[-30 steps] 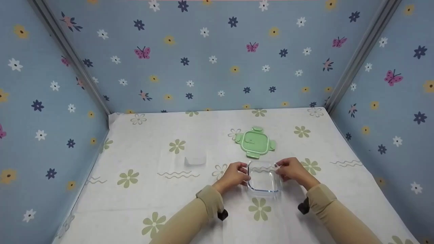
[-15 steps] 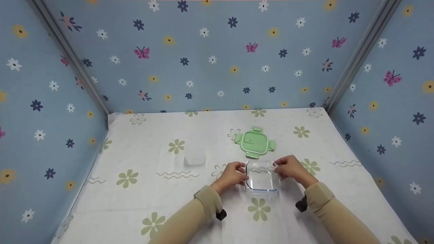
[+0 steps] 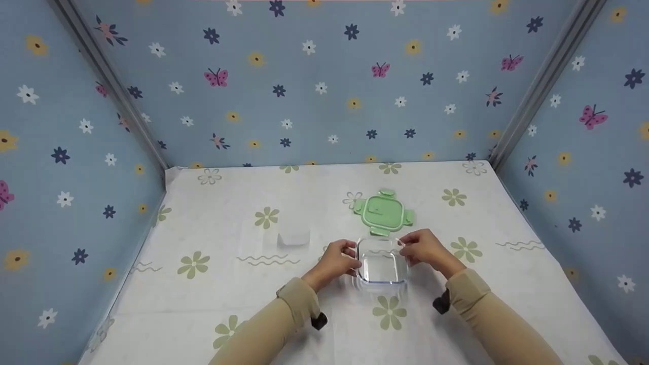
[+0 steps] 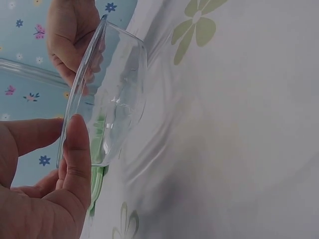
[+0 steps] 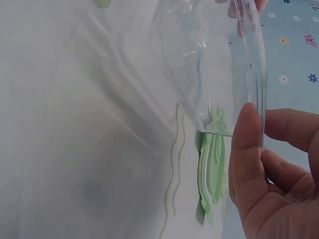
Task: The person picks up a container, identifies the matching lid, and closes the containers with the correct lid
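A square clear glass food container (image 3: pixel 381 284), its mouth facing up, is held between both hands near the middle of the table. My left hand (image 3: pixel 334 262) pinches its left rim; in the left wrist view the thumb (image 4: pixel 77 154) lies against the outside. On the opposite side my right hand (image 3: pixel 428 252) pinches the rim, thumb (image 5: pixel 247 149) outside and fingers over the top edge. Just beyond the container lies a green snap lid (image 3: pixel 384 213) with side flaps folded out, flat on the cloth. The container's base is close over the cloth in both wrist views.
A small translucent, whitish piece (image 3: pixel 294 238) sits to the left, hard to make out against the cloth. White cloth with green flowers (image 3: pixel 218 284) covers the table. Blue patterned walls (image 3: pixel 324 76) rise behind and at both sides, with grey posts (image 3: pixel 109 81) in the corners.
Both hands have carried the glass container a little to the left and slightly toward the green lid. Their hold on the rim is unchanged, and the lid stays in place.
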Motion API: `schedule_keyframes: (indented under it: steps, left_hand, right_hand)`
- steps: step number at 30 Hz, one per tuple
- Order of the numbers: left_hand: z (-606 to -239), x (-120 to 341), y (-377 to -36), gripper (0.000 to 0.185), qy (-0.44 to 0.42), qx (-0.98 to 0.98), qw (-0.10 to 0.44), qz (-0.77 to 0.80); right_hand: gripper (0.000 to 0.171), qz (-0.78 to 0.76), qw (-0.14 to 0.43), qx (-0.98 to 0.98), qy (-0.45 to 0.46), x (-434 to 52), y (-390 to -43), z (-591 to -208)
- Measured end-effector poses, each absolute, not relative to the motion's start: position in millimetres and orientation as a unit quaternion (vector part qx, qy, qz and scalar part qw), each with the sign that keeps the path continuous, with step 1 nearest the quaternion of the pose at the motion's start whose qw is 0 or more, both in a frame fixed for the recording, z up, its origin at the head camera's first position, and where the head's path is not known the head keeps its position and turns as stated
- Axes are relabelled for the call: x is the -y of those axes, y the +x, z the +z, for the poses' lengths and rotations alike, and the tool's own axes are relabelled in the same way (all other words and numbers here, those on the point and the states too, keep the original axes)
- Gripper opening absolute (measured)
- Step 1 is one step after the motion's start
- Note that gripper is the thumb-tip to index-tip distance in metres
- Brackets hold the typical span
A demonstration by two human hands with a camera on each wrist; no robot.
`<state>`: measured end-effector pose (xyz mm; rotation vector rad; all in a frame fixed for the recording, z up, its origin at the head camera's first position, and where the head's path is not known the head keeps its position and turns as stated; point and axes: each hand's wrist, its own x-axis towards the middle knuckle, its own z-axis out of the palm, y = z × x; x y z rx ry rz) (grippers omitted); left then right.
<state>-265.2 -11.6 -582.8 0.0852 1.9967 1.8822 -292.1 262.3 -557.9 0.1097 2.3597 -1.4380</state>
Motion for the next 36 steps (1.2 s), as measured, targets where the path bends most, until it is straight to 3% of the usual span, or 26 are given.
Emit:
schedule_keyframes:
  steps: [15,36]
  left_hand:
    - [-583.3,42.8,-254.8,0.057,0.015,-0.714,0.202,0.67]
    - [-590.1,68.0,-244.4,0.057,-0.003,-0.704,0.207,0.679]
  right_hand:
    - [0.032,-0.519,0.188,-0.834,-0.002,-232.4,-292.6,-560.1]
    - [0.041,-0.525,0.193,-0.829,-0.024,-203.4,-290.2,-570.3]
